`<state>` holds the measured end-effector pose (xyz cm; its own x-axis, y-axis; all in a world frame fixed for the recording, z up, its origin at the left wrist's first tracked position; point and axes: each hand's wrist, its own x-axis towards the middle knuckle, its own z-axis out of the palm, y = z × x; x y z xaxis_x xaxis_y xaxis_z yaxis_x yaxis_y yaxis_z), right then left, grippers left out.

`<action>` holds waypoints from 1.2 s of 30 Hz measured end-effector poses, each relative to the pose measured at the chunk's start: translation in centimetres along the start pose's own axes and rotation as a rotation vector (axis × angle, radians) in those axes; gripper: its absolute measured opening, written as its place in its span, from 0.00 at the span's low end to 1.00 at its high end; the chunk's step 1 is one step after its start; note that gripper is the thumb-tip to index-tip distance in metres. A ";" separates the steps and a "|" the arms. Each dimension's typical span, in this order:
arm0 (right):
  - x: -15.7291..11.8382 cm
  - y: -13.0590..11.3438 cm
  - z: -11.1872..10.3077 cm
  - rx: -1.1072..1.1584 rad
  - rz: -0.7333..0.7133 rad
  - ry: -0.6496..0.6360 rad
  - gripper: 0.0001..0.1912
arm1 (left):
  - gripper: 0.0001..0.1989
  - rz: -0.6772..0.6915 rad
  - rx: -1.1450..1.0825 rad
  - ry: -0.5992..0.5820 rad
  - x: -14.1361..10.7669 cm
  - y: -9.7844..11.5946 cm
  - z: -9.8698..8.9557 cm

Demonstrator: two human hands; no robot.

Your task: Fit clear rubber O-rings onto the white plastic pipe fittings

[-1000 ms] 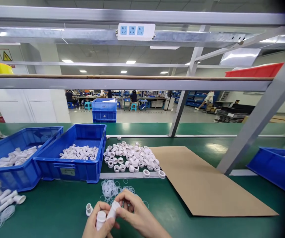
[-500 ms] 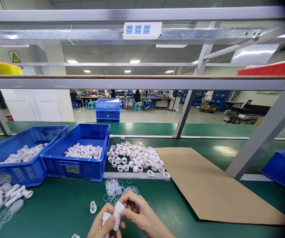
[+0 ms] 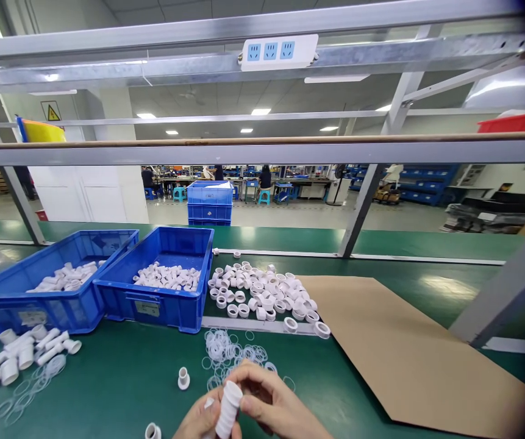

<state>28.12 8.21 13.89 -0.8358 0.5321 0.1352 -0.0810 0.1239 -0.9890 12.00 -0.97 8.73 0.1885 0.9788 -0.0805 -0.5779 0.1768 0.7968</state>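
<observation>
A white ribbed plastic pipe fitting [image 3: 229, 407] stands tilted between my hands, its round end up. My left hand [image 3: 202, 421] is closed around its lower part, and a second white piece [image 3: 208, 403] shows between those fingers. From the right, my right hand [image 3: 274, 402] has its thumb against the fitting's upper side and its fingers curled behind; whether a ring is in them is hidden. Just beyond lies a heap of thin clear rings [image 3: 225, 349]. To the left, a small flanged white fitting [image 3: 183, 378] stands on the green tabletop [image 3: 120, 384], with another fitting [image 3: 153, 431] nearer me.
Two blue bins [image 3: 161, 305] [image 3: 56, 314] hold small white parts. Many white collars [image 3: 262, 292] lie beside a brown cardboard sheet [image 3: 394, 347]. White tubes [image 3: 24, 353] and more clear rings [image 3: 33, 387] lie at left. A metal post [image 3: 504, 286] rises at right.
The view has turned slightly left, so the scene sits further right. Both hands still hold the ribbed fitting, and the second white piece is now more covered by my left hand.
</observation>
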 end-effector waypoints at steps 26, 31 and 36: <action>0.4 1.9 2.1 0.097 -0.028 0.041 0.16 | 0.21 0.107 -0.101 -0.108 -0.7 0.6 0.5; 0.0 1.3 2.6 0.061 -0.024 0.083 0.18 | 0.20 0.162 -0.065 0.030 -2.0 0.9 0.3; -0.6 -0.1 2.9 -0.008 0.016 0.126 0.17 | 0.14 0.321 -0.056 0.272 -5.4 2.2 -0.4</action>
<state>27.07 5.44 13.77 -0.7621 0.6351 0.1259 -0.0628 0.1210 -0.9907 9.38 -5.83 10.70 -0.2205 0.9754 0.0055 -0.6164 -0.1437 0.7742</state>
